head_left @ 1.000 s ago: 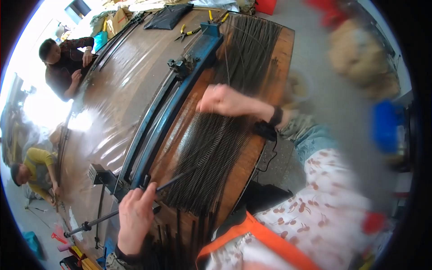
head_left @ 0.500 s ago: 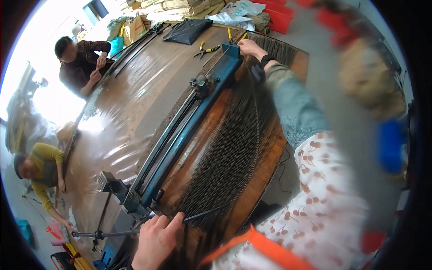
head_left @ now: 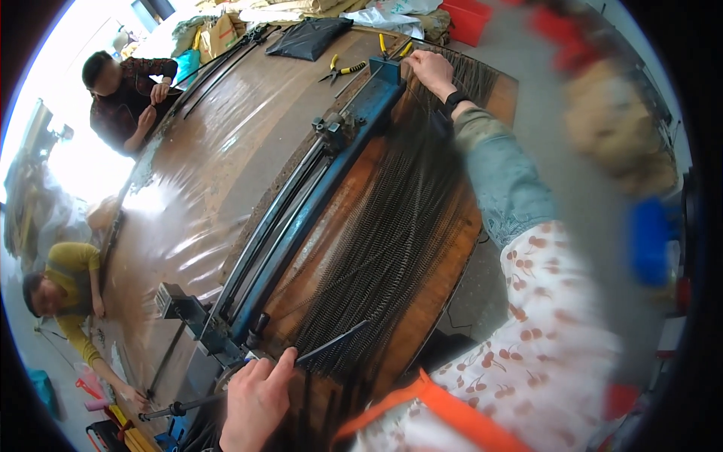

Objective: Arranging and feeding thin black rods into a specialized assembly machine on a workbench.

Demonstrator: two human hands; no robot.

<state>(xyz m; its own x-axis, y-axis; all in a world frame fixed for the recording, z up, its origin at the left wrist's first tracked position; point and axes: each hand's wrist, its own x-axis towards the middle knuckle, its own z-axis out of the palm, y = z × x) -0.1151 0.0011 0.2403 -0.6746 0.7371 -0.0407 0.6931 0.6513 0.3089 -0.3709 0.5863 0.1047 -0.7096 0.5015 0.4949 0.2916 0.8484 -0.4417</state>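
My left hand point(head_left: 258, 403) is closed around a thin dark rod point(head_left: 331, 343) at the near end of a long blue metal jig point(head_left: 282, 245). One end of the rod reaches over long dark coil springs point(head_left: 376, 233); its other end, with a dark collar, points left. At the jig's far end plate my right hand point(head_left: 433, 73) has its fingers pinched together. What sits between those fingertips is too small to make out. Two rails and a clamp block point(head_left: 331, 129) run along the jig. Yellow-handled pliers point(head_left: 343, 70) lie just left of the far end.
A plastic-covered table point(head_left: 188, 203) carries the jig and a black plastic bag point(head_left: 310, 41). Two people sit along its left side, one in a dark patterned top point(head_left: 124, 98), one in a yellow sweater point(head_left: 71, 264). Sacks point(head_left: 301, 9) and a red bin point(head_left: 465, 21) stand behind.
My right hand has shifted slightly right at the far end plate. The rod in my left hand has tilted and slid, its right end rising. A long curved strand near the springs' right edge is gone.
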